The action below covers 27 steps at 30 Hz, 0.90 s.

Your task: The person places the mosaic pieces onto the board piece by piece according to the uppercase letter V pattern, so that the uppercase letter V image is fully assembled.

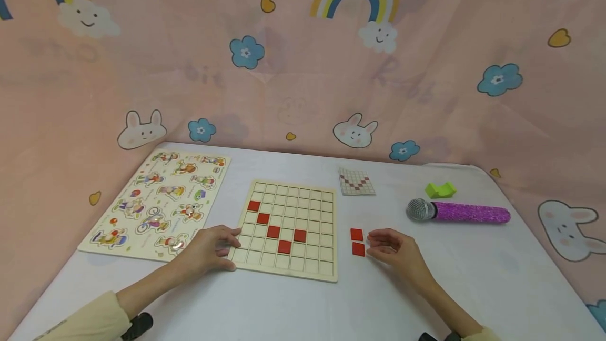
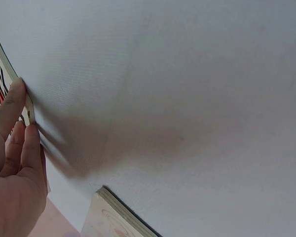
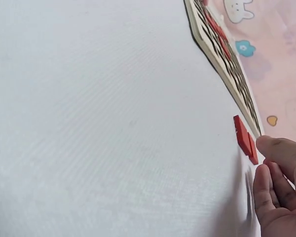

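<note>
A wooden grid board [image 1: 310,272] lies in the middle of the table, with several red square tiles [image 1: 273,232] set in its cells. My left hand [image 1: 205,249] holds the board at its near left corner, the thumb on one side of the corner and the fingers on the other. Two loose red tiles [image 1: 358,249] lie one behind the other, right of the board. Just right of them is my right hand [image 1: 400,254], its fingers loosely bent, holding nothing. In the right wrist view its thumb [image 3: 278,148] is close to the loose tiles.
A small card [image 1: 357,182] with a printed red-square pattern lies behind the loose tiles. A picture puzzle board [image 1: 156,199] is at the left. On the right are a purple glitter microphone [image 1: 466,212] and a lime-green block [image 1: 440,190]. A printed pink cloth [image 1: 293,78] hangs behind the table.
</note>
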Each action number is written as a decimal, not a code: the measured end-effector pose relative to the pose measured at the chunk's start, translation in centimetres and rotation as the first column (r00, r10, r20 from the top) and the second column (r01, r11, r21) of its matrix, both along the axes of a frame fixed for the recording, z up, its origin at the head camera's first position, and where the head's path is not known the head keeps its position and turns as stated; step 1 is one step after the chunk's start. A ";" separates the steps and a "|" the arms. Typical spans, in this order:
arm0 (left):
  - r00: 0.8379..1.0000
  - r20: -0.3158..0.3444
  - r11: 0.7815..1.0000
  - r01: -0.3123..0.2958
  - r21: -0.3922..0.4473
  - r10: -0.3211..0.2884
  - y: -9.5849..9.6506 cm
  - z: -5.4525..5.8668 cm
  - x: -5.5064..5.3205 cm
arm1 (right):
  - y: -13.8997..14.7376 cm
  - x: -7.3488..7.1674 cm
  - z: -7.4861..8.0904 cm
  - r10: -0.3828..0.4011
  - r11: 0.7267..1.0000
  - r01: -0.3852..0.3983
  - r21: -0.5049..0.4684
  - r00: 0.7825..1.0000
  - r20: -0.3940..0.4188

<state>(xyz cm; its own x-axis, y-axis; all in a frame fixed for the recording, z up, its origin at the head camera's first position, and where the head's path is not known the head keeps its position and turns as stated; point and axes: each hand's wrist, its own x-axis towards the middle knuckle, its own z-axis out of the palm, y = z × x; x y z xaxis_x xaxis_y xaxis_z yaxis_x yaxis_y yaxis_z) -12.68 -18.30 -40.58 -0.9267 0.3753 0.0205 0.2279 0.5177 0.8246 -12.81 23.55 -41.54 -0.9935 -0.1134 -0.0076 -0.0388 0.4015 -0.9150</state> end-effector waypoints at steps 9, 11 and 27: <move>1.000 0.003 1.000 0.001 0.009 -0.002 -0.1 0.0 0.0 | -0.1 -0.3 -0.5 0.034 0.995 -0.035 0.095 0.999 0.017; 1.000 0.004 1.000 -0.003 0.003 0.003 0.0 -0.1 -0.1 | -0.3 -0.4 -0.5 0.037 0.992 -0.039 0.119 0.999 0.015; 1.000 0.003 1.000 -0.003 -0.014 0.003 0.0 -0.1 -0.1 | 0.2 -0.1 -0.5 0.065 0.996 -0.065 0.057 0.998 0.000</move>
<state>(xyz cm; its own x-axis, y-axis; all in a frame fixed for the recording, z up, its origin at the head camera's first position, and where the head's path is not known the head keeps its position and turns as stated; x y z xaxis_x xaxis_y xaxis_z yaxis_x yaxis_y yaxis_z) -12.80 -18.31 -40.68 -0.9278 0.3730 0.0130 0.2243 0.5295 0.8181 -12.87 23.74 -42.07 -0.9841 -0.1770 -0.0144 -0.0678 0.4494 -0.8907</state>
